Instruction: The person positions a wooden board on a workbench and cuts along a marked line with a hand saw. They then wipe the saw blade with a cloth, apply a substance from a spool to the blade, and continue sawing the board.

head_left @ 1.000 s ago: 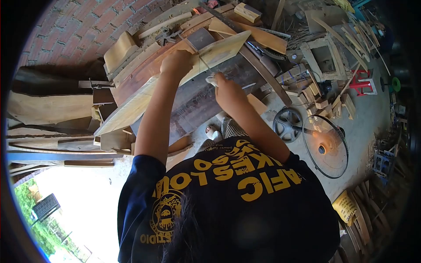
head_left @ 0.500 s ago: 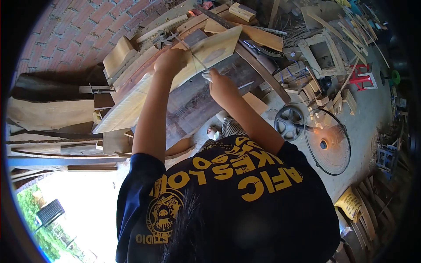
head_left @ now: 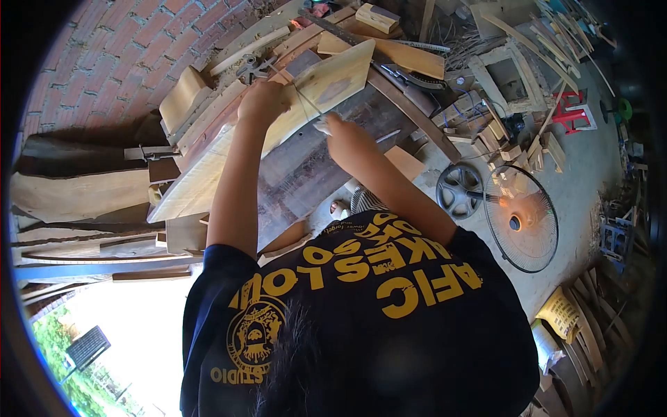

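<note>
Head view. Landmark: pale board.

Item, pale board [head_left: 316, 90]: lying aslant over the dark desk [head_left: 306, 170], within reach of both hands.
Item, thin rod-like tool [head_left: 306, 99]: crossing the pale board near its right end, its whitish end pointing toward the person.
Item, right hand [head_left: 345, 139]: sitting at the near edge of the pale board, fingers closing around the whitish end of the tool.
Item, left hand [head_left: 264, 104]: resting at the pale board, left of the tool; whether its fingers are gripping or merely pressing, one cannot tell.
Item, metal clamp [head_left: 151, 153]: standing out left of the pale board.
Item, curved wooden block [head_left: 183, 99]: lying beyond the pale board, before the brick wall [head_left: 132, 59].
Item, fan [head_left: 520, 221], with orange centre: standing well to the right of the pale board.
Item, red stool [head_left: 574, 115]: standing farther right of the pale board.
</note>
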### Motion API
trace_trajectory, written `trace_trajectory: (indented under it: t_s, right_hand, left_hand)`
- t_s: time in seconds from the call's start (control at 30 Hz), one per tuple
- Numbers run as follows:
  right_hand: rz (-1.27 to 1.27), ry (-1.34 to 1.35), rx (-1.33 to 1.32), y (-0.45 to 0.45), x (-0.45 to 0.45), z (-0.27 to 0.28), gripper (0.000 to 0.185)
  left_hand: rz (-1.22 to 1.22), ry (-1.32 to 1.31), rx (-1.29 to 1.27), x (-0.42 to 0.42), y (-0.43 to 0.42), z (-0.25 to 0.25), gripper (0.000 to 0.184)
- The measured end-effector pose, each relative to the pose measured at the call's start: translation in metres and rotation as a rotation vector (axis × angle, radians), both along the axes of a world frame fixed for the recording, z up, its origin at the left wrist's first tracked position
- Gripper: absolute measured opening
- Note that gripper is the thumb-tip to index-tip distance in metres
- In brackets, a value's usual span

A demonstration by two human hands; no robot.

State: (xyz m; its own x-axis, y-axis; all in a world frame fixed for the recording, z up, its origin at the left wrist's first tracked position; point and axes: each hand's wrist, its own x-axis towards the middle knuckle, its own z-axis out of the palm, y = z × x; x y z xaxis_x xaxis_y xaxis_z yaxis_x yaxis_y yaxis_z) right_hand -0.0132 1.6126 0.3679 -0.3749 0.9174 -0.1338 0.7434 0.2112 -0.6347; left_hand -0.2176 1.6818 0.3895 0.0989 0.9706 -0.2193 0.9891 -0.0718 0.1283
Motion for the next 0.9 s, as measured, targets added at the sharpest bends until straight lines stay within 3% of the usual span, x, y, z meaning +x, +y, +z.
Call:
trace_trajectory:
  t_s: [0.13, 0.3, 0.37, 0.5, 0.57, 0.67, 0.8, 0.9]
  right_hand:
    - [-0.023, -0.037, -0.034, 0.014, -0.019, 0.006, 0.018]
    - [0.027, 0.086, 0.008, -0.032, 0.035, 0.039, 0.015]
    - [0.058, -0.106, -0.161, -0.040, 0.052, 0.051, 0.025]
    - [0.029, -0.096, -0.199, -0.024, 0.042, 0.032, 0.025]
    - [0.029, 0.081, -0.011, -0.009, 0.022, 0.021, 0.020]
    - [0.005, -0.001, -0.027, 0.020, -0.011, 0.007, 0.017]
    - [0.033, -0.033, -0.015, 0.015, -0.011, 0.016, 0.016]
    - [0.075, 0.090, -0.176, -0.018, 0.028, 0.038, 0.019]
  left_hand:
    - [-0.007, 0.009, -0.010, -0.001, 0.004, 0.003, 0.041]
    - [0.029, 0.020, -0.039, -0.003, 0.008, 0.005, 0.041]
    - [0.047, 0.025, -0.064, -0.003, 0.013, 0.007, 0.041]
    - [0.054, 0.060, -0.075, -0.002, 0.012, 0.013, 0.040]
    - [0.055, 0.069, -0.107, 0.003, 0.012, 0.016, 0.040]
    - [0.097, 0.057, -0.044, 0.008, 0.001, 0.018, 0.038]
    - [0.121, 0.051, -0.056, 0.009, -0.001, 0.015, 0.037]
    - [0.136, 0.072, -0.071, 0.006, 0.006, 0.017, 0.036]
